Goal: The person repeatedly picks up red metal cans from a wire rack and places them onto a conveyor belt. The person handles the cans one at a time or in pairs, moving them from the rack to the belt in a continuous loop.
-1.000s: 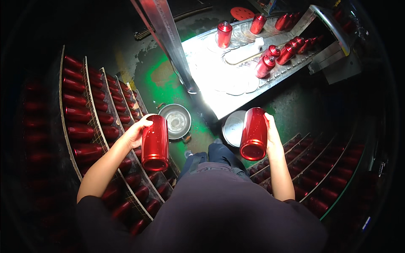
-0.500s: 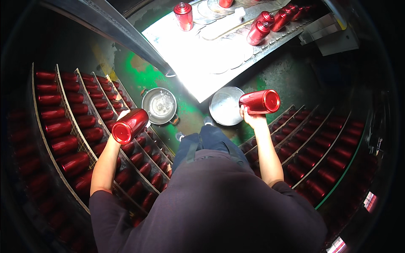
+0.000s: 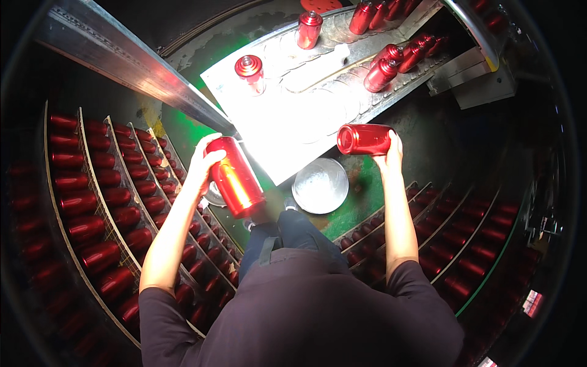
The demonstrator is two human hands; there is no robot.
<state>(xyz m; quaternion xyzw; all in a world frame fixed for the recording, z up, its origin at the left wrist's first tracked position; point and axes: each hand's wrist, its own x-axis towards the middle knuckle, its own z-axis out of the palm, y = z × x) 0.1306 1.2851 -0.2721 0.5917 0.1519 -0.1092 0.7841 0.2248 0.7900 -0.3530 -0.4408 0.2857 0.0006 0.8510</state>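
My left hand (image 3: 208, 164) is closed round one end of a shiny red metal bottle (image 3: 238, 178), holding it tilted beside the near left edge of a brightly lit metal table (image 3: 278, 144). The bottle's other end points down toward my legs. My right hand (image 3: 390, 150) grips a second red bottle (image 3: 365, 140) near one end. That bottle lies level, its round rimmed end facing left, just off the table's right side. A red bottle with a silver top (image 3: 249, 68) stands on the table's left part, another (image 3: 310, 30) farther back.
Racks full of red bottles flank me, left (image 3: 85, 226) and right (image 3: 452, 244). A slanting metal beam (image 3: 134, 67) reaches the table's left corner. Below the table sits a round metal pan (image 3: 321, 186). More bottles (image 3: 380, 74) line the table's right side.
The left bottle has moved up and right from the left rack toward the table, and swung round. The right bottle's rimmed end now faces left instead of right. The left pan is now mostly hidden.
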